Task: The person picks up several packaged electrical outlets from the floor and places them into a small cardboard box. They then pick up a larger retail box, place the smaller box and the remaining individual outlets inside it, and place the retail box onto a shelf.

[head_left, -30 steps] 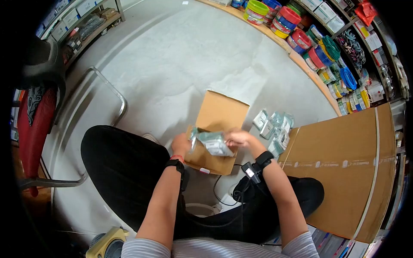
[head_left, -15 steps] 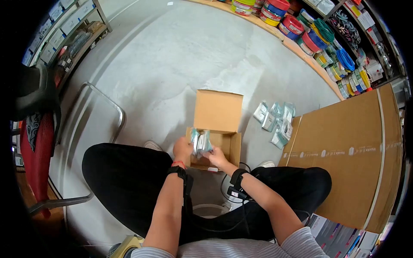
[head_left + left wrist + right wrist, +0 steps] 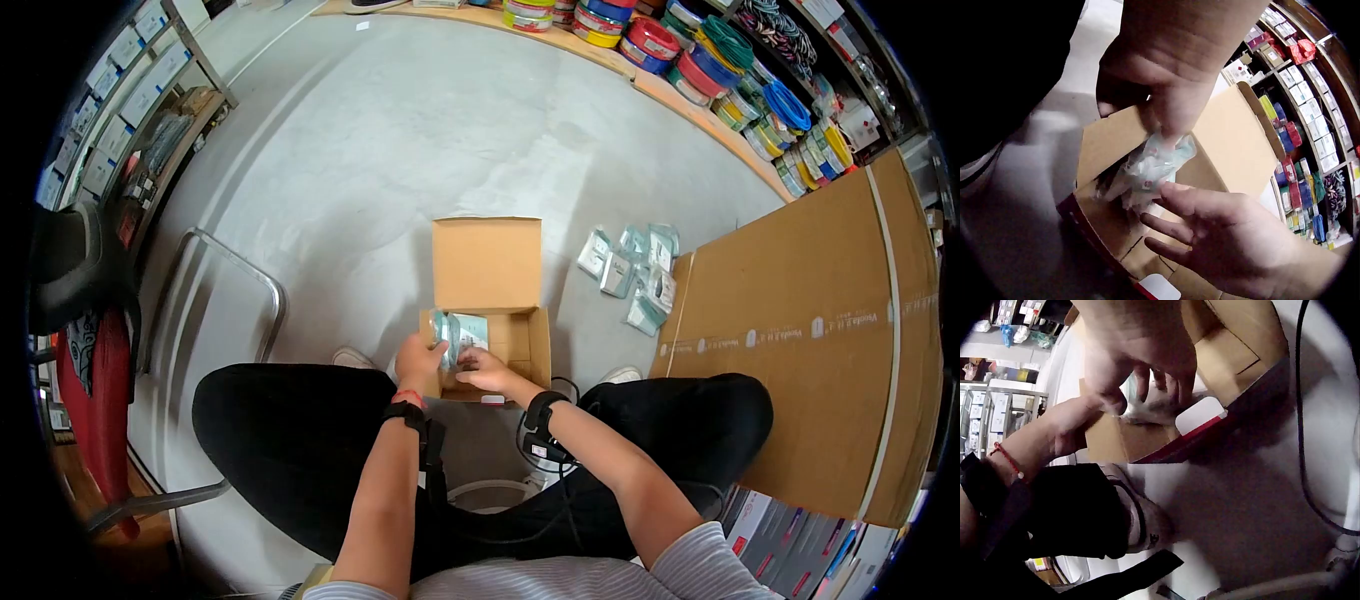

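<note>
In the head view, a small cardboard box (image 3: 541,345) stands on the floor between the knees, its lid (image 3: 487,262) raised away from the body. Several clear-wrapped packets (image 3: 450,328) stand along its left inside wall. My left hand (image 3: 413,362) grips that wall, fingers outside and thumb inside against the wrapping. My right hand (image 3: 487,371) reaches over the near side, its fingers spread and extended. In the left wrist view, the right fingertips touch the crinkled plastic of the packets (image 3: 1150,165). The right hand partly hides the packets in the right wrist view.
More wrapped packets (image 3: 632,272) lie in a group on the floor to the right, beside a large carton (image 3: 800,350). A black cable (image 3: 520,430) runs near the right leg. Wire coils (image 3: 650,40) line the back ledge; a red chair (image 3: 98,400) stands left.
My right hand has brought a packet from the right across into the box's left side and loosened its fingers. The left hand has stayed at the left wall. The head view has shifted.
</note>
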Demonstrator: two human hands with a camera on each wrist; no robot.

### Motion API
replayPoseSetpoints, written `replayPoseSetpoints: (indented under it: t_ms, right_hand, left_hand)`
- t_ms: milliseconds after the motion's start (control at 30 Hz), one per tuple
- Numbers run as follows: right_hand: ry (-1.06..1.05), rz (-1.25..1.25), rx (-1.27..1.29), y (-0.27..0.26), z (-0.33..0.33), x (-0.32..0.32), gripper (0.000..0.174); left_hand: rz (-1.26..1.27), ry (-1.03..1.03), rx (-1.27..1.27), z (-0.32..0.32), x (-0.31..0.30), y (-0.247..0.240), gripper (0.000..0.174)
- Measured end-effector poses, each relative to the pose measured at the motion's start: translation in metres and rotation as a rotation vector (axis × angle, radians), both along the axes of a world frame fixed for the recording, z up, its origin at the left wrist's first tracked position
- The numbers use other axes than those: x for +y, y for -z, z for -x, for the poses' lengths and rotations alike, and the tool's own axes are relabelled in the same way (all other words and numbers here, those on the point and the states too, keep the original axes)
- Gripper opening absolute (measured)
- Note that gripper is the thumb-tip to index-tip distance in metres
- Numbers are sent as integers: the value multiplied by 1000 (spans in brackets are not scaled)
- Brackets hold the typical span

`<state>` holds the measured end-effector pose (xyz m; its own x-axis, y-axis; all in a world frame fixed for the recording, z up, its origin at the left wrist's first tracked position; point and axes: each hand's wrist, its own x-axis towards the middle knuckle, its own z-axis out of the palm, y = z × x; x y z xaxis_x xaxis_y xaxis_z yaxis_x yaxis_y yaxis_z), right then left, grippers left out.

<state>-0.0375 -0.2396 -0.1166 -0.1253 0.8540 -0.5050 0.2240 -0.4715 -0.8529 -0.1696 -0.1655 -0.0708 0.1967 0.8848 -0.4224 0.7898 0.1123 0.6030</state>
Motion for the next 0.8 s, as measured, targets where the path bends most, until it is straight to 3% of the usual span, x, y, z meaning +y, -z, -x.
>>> replayPoseSetpoints:
  t_ms: [100,200,300,400,500,600,700,800]
  right_hand:
    - [83,-96,58,20,2,1,32]
    - [189,-88,-13,-4,3,6,39]
    - [111,-281,27,5,4,15,34]
    - [181,-212,101,6,8,19,29]
    - [203,26,194,-31,4,23,42]
    - [392,-125,183,-28,6,22,30]
    - [395,1,335,-36,-1,21,30]
    - [402,-53,309,-36,-2,21,28]
  left_hand:
    - [11,26,15,8,4,25,32]
    - [-9,21,44,6,5,29,30]
    - [-16,14,22,5,4,16,29]
    - [-4,3,23,2,3,6,28]
    - [2,10,9,4,3,9,29]
    - [6,3,-8,5,2,10,28]
    - [8,-5,-2,5,2,14,27]
    - [-3,0,-28,5,1,12,27]
